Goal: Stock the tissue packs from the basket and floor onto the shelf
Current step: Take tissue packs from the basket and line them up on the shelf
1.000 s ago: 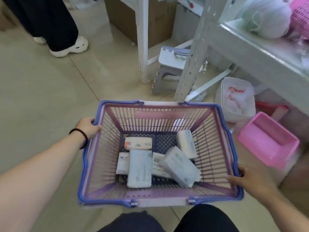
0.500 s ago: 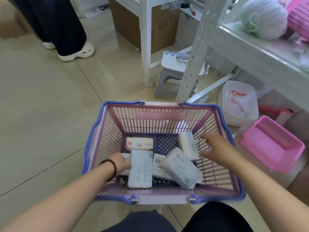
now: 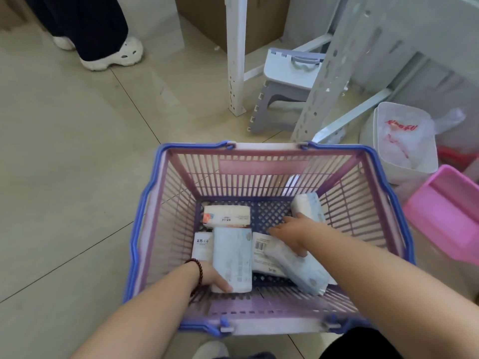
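Observation:
A pink slatted basket with a blue rim (image 3: 145, 203) stands on the floor in front of me. Several tissue packs lie in it: a long pale blue pack (image 3: 233, 252), a tilted pale pack (image 3: 298, 270), a white pack with a red corner (image 3: 226, 216), a barcode pack (image 3: 261, 251), a small white pack (image 3: 202, 244) and one at the back right (image 3: 308, 203). My left hand (image 3: 212, 277) grips the near end of the long pale blue pack. My right hand (image 3: 293, 231) lies spread on the tilted pack. The shelf's white uprights (image 3: 326, 73) rise behind the basket.
A grey folding step stool (image 3: 287, 81) sits between the shelf posts. A white bin with a plastic bag (image 3: 404, 143) and a pink tray (image 3: 451, 213) stand right of the basket. Another person's dark trouser legs and white shoe (image 3: 114, 55) are at far left. A cardboard box (image 3: 259, 19) sits under the shelf.
Both hands left the basket's rim and reached inside. My left hand closed on the long pale blue pack; my right hand came down onto the tilted pack.

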